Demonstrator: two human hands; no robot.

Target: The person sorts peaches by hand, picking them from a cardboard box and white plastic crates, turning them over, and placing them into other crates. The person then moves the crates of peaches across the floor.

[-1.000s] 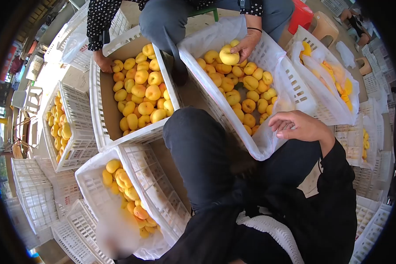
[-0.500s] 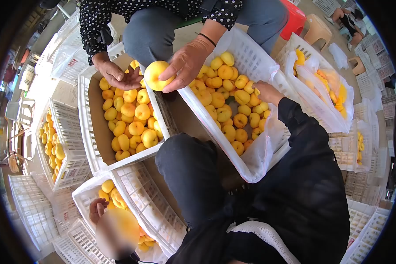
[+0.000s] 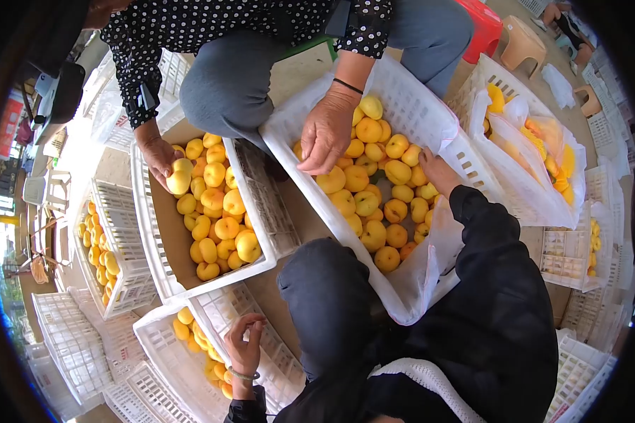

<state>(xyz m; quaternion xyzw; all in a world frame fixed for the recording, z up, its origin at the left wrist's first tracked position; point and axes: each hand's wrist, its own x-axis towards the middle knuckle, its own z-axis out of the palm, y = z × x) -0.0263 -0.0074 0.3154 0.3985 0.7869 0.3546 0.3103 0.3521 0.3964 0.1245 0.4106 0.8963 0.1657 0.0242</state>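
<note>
My right hand (image 3: 439, 173) reaches into the white crate (image 3: 395, 299) on the right, its fingers curled against a yellow peach (image 3: 411, 155) among many others. The fingertips are partly hidden. My left hand (image 3: 245, 344) is raised beside the lower left crate (image 3: 164, 345), fingers loosely bent and apart, nothing in them. Peaches (image 3: 203, 337) lie in that crate below it. Across from me, a person's hand (image 3: 156, 156) holds a pale yellow peach (image 3: 179, 180) over the cardboard-lined crate (image 3: 164, 271). That person's other hand (image 3: 329, 134) hangs over the right crate's near side.
A plastic-lined crate (image 3: 525, 204) with yellow packing and fruit stands at the right. Another peach crate (image 3: 130, 282) is at the left. Beyond are a red stool (image 3: 481, 29), a beige stool (image 3: 523, 41) and stacked white crates. My knee (image 3: 324, 282) sits between the crates.
My left hand has moved right, away from over the lower left crate's peaches. My right hand stays in the right crate. The other person's peach has passed to their other hand, over the lined crate.
</note>
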